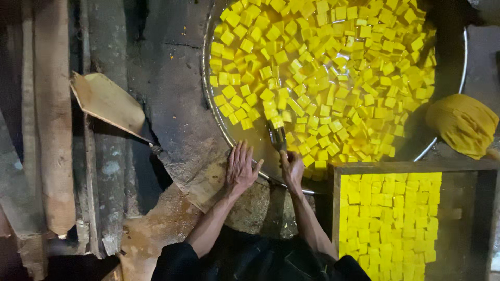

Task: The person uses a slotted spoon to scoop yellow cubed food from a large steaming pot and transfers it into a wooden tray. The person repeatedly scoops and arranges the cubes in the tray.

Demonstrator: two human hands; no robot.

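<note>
While both hands sit at the pan's near rim, head view:
Left hand (241, 169): flat, fingers spread, grip apart, resting on wide round metal pan (219, 122) rim.
Right hand (291, 166): grip clamped on metal slotted scoop (276, 136), dipped among yellow cubes (323, 73) floating in liquid.
Wooden tray (411, 166): right of hands, rows of yellow cubes.
Yellow cloth bundle (462, 124): beside pan, right.

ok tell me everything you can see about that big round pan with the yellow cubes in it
The big round pan is a wide, shallow metal basin with a thin shiny rim, cut off by the top of the frame. It holds yellowish liquid crowded with small yellow cubes. It sits on a stained, rough surface. The left hand rests flat by its near rim; the right hand holds a metal utensil dipped into it. A wooden tray of yellow cubes overlaps its lower right edge.
</note>
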